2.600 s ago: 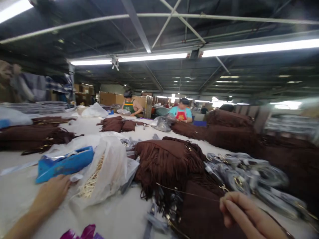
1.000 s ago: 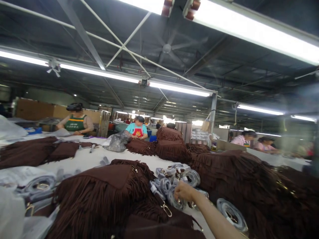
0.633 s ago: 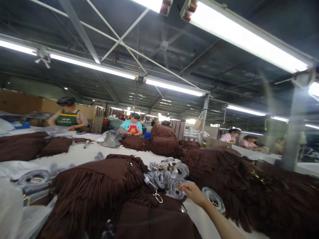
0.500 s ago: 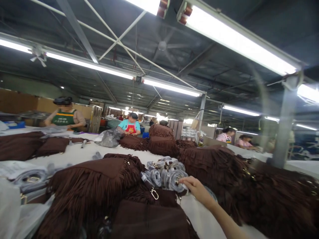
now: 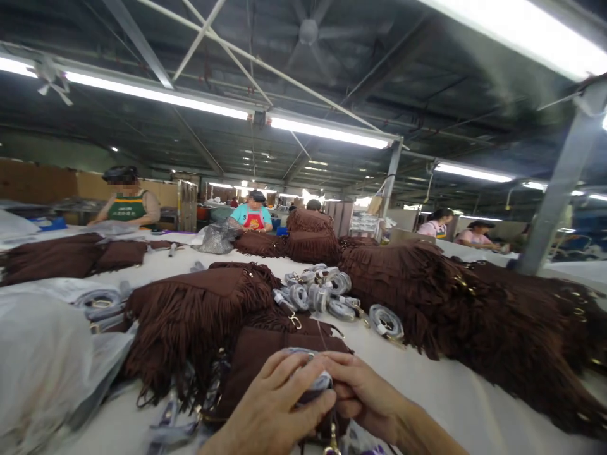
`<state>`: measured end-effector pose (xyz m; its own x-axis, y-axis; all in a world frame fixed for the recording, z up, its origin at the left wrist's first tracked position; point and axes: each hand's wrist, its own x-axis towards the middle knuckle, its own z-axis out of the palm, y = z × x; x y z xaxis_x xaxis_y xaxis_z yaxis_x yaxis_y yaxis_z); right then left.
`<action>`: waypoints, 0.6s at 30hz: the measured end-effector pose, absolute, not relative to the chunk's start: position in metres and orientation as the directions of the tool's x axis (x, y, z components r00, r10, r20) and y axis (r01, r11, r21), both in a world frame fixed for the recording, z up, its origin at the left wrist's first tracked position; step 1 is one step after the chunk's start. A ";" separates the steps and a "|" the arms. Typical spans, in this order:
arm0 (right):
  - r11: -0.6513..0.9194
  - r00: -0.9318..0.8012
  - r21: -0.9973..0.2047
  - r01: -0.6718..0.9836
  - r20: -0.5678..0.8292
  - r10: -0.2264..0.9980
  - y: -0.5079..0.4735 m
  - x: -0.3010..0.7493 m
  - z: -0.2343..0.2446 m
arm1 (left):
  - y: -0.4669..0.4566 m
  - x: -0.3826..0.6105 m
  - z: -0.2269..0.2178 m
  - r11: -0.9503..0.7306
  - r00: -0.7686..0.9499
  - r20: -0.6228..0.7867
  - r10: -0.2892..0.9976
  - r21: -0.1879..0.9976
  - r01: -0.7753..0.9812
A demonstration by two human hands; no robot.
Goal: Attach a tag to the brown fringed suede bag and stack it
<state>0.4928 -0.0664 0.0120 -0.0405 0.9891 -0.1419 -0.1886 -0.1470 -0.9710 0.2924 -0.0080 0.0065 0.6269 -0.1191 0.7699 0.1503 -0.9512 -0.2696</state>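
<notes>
Close in front of me, my left hand (image 5: 277, 401) is curled around a coiled strap (image 5: 324, 382) wrapped in clear plastic film. From the other side, my right hand (image 5: 363, 392) pinches the same coil with its fingertips. A gold metal clasp (image 5: 332, 443) hangs below the hands. Beneath and behind them lies a dark brown bag (image 5: 251, 354), partly covered by my left hand. Just beyond it is a pile of similar plastic-wrapped straps (image 5: 318, 296), and one separate wrapped strap (image 5: 386, 321) rests to its right.
A brown fringed bag (image 5: 190, 309) lies to the left, with crumpled plastic bags (image 5: 42, 360) beside it. Long heaps of fringed bags (image 5: 455, 303) line the right side of the white table (image 5: 427, 373). Co-workers (image 5: 256, 215) are across the table.
My right hand has drawn back from the strap pile towards me. My left hand has come into view, and both now hold a coiled strap. The view has tilted downward.
</notes>
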 end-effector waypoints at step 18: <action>0.215 -0.129 -0.511 0.832 0.198 0.972 -0.087 0.505 0.010 | 0.012 0.293 -0.017 -0.445 0.607 0.291 0.740 0.888 0.115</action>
<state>0.5049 -0.0867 0.0097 -0.1292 0.9716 0.1982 0.8322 0.2149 -0.5111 0.2929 0.0124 -0.0175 0.6068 0.7395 0.2913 0.1154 -0.4446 0.8882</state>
